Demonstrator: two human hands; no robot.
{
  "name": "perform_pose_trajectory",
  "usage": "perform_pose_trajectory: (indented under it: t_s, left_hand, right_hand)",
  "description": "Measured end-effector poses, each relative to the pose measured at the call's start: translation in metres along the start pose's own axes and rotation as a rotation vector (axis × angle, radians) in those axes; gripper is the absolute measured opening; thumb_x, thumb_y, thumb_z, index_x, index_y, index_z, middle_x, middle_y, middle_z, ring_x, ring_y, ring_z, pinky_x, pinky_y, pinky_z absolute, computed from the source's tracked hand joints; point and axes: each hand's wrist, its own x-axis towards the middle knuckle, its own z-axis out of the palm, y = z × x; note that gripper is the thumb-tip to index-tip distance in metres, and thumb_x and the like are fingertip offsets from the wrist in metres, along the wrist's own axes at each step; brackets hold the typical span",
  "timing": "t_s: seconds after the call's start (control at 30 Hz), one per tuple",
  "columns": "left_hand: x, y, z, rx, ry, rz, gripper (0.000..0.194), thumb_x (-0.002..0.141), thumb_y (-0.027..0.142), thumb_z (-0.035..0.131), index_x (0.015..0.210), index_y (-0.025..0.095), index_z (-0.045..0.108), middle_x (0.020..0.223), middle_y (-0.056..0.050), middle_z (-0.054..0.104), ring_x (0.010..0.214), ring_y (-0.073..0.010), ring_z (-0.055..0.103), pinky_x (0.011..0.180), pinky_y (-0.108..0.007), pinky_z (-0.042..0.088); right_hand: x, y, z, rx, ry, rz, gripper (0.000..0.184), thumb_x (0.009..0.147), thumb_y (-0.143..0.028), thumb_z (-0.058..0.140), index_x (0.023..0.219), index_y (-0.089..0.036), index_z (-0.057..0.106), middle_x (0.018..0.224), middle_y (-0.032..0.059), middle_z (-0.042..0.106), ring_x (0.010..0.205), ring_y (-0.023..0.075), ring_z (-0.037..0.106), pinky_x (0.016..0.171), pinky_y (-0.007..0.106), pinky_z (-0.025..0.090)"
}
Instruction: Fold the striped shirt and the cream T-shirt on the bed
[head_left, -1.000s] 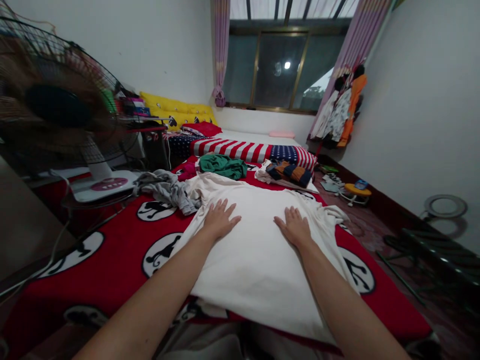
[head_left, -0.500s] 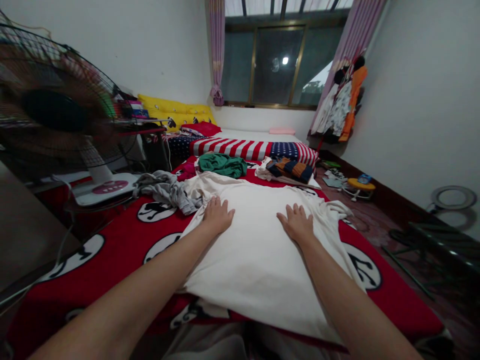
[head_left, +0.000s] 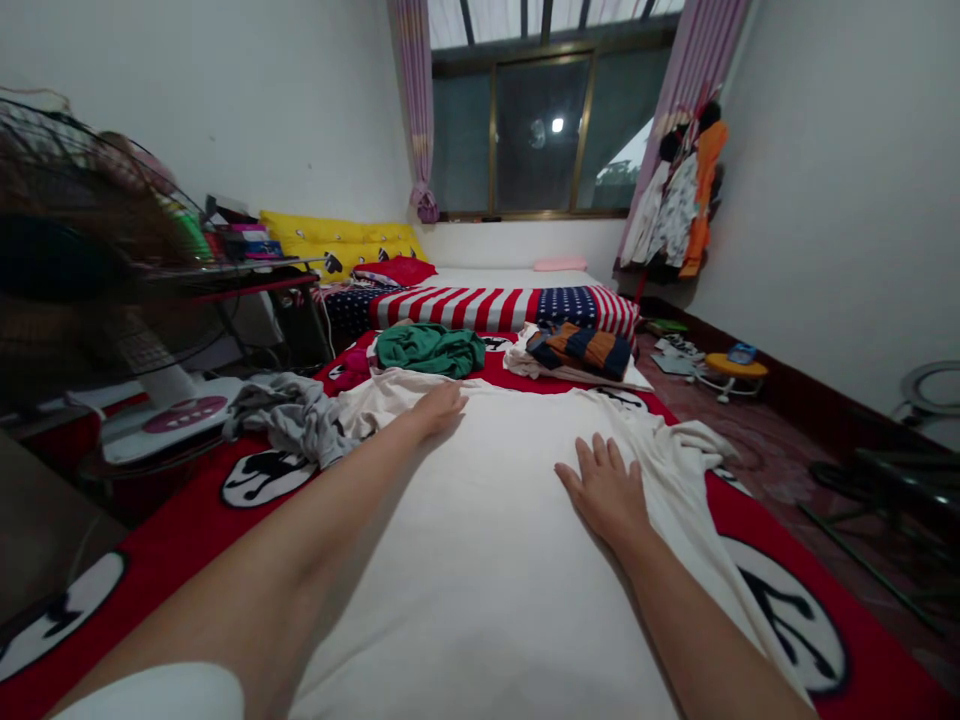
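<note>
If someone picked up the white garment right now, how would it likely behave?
The white garment would probably droop, since its cloth lies in loose folds to the right of the right hand. It is likely light for its spread, as it looks like a thin, flat layer. Pushed, it may bunch up, as its wrinkled edges suggest.

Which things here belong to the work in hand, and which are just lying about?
In the work:
- white shirt, spread out
- left hand, on its far part
- right hand, flat on it

Apparently lying about, untouched:
- green garment
- grey garment
- fan
- yellow stool
</note>
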Motion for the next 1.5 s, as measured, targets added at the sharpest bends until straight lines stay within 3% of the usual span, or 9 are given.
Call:
perform_pose_trajectory:
  t_s: [0.23,0.4,0.57,0.7,0.87,1.0,1.13,1.4,1.5]
  left_hand:
    - [0.020,-0.010,0.023,0.006,-0.077,-0.065,0.060,0.096,0.040,0.025,0.145,0.005,0.030,0.153,-0.017,0.028,0.142,-0.0236,0.026,0.115,-0.034,0.019]
    - [0.018,0.001,0.017,0.014,-0.125,-0.046,0.059,0.093,0.043,0.037,0.140,0.007,0.040,0.151,-0.020,0.031,0.141,-0.0293,0.026,0.114,-0.042,0.021]
    - [-0.019,0.025,0.010,-0.002,-0.109,0.054,0.059,0.095,0.051,0.028,0.145,0.021,0.033,0.157,-0.010,0.023,0.145,-0.0250,0.017,0.115,-0.042,0.018]
    - [-0.061,0.025,0.006,-0.045,-0.219,0.094,0.068,0.092,0.058,0.032,0.148,0.020,0.028,0.159,-0.011,0.012,0.145,-0.0321,0.008,0.114,-0.053,0.013]
    - [-0.098,-0.003,-0.028,-0.168,-0.207,0.080,0.054,0.080,0.046,0.055,0.127,0.019,0.060,0.138,-0.009,0.054,0.127,-0.0253,0.049,0.103,-0.030,0.037]
    - [-0.130,-0.028,-0.055,-0.171,0.054,-0.096,0.034,0.085,0.036,0.047,0.101,0.019,0.072,0.099,-0.005,0.074,0.092,-0.0215,0.067,0.084,-0.029,0.048]
    - [-0.152,-0.050,-0.063,-0.201,0.311,-0.307,0.023,0.081,0.031,0.054,0.092,0.019,0.071,0.090,-0.005,0.074,0.081,-0.0197,0.068,0.081,-0.029,0.050]
    - [-0.135,-0.077,-0.055,-0.318,0.262,-0.632,0.063,0.084,0.032,0.054,0.140,0.010,0.033,0.088,-0.010,0.073,0.058,-0.0174,0.068,0.054,-0.025,0.051]
    - [-0.121,-0.091,-0.056,-0.290,0.188,-0.672,0.061,0.083,0.032,0.056,0.136,0.006,0.041,0.076,-0.010,0.072,0.056,-0.0205,0.067,0.053,-0.027,0.050]
  right_hand:
    - [-0.001,0.000,-0.002,0.024,-0.015,0.002,0.064,0.095,-0.053,0.030,0.147,-0.016,0.033,0.157,0.0116,0.021,0.145,0.0303,0.013,0.111,0.057,0.016]
    - [-0.001,0.001,-0.003,0.039,-0.008,-0.001,0.064,0.094,-0.053,0.031,0.147,-0.016,0.034,0.156,0.0118,0.022,0.144,0.0303,0.014,0.111,0.056,0.018]
    - [0.000,0.002,-0.004,0.049,-0.025,-0.008,0.064,0.094,-0.053,0.031,0.146,-0.016,0.034,0.156,0.0128,0.023,0.144,0.0313,0.016,0.111,0.057,0.019]
    - [-0.001,0.004,-0.005,0.030,-0.014,-0.027,0.063,0.095,-0.054,0.030,0.145,-0.017,0.035,0.156,0.0138,0.023,0.143,0.0317,0.017,0.110,0.057,0.019]
    - [-0.001,0.006,-0.006,0.015,0.011,-0.057,0.061,0.095,-0.053,0.029,0.143,-0.018,0.039,0.154,0.0140,0.029,0.141,0.0317,0.023,0.108,0.056,0.023]
    - [0.001,0.005,-0.004,0.006,0.013,-0.051,0.060,0.094,-0.053,0.029,0.142,-0.017,0.041,0.153,0.0144,0.029,0.141,0.0323,0.023,0.107,0.058,0.024]
    - [0.003,0.004,-0.001,0.006,0.025,-0.041,0.060,0.094,-0.052,0.028,0.141,-0.017,0.042,0.153,0.0142,0.030,0.141,0.0328,0.023,0.107,0.059,0.023]
    - [0.004,0.005,-0.001,-0.008,0.021,-0.047,0.059,0.094,-0.052,0.029,0.141,-0.017,0.042,0.153,0.0146,0.030,0.140,0.0327,0.025,0.106,0.059,0.025]
    - [0.004,0.005,-0.001,-0.010,0.023,-0.045,0.059,0.094,-0.052,0.029,0.141,-0.017,0.041,0.153,0.0139,0.031,0.140,0.0325,0.025,0.106,0.059,0.025]
